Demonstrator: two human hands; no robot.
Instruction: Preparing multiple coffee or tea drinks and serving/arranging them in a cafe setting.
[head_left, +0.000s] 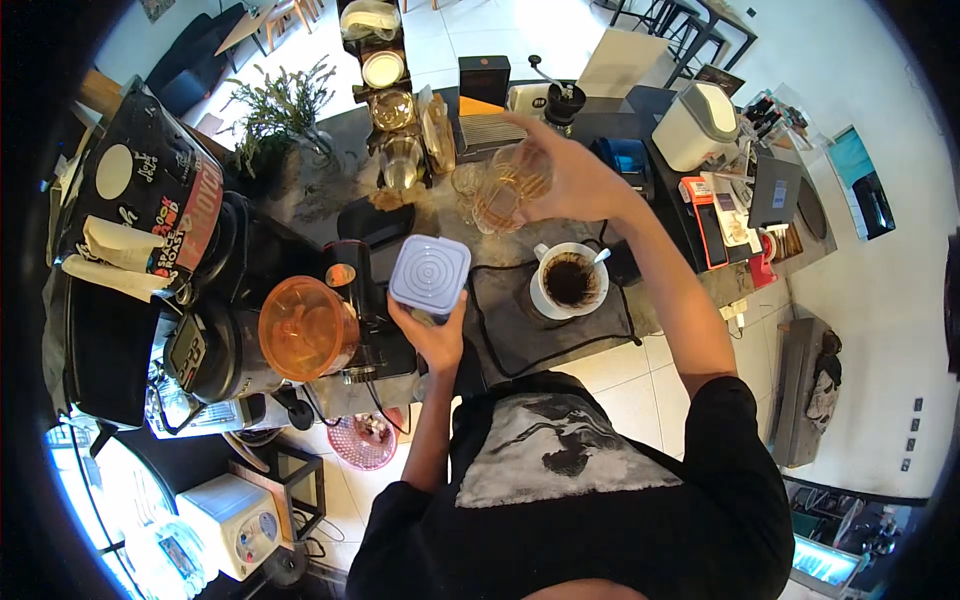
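My left hand (436, 339) grips a square container with a pale lilac ridged lid (430, 274); its contents are mostly hidden under the lid. My right hand (581, 176) reaches over the counter, thumb and fingers around a clear drinking glass (527, 169). Beside that one, more clear glasses (469, 182) stand close together. Below my right forearm a white cup (541, 289) holds dark coffee grounds (571, 281), with a spoon handle (601, 256) sticking out. The cup appears to rest on something dark and round, partly hidden.
A coffee grinder with an orange lid (307, 328) stands to the left. A black cable (491, 352) loops across the counter around the cup. A hand grinder (564, 103), a blue device (624, 156) and a lidded bin (694, 124) line the far side. Flowers (289, 105) stand at back left.
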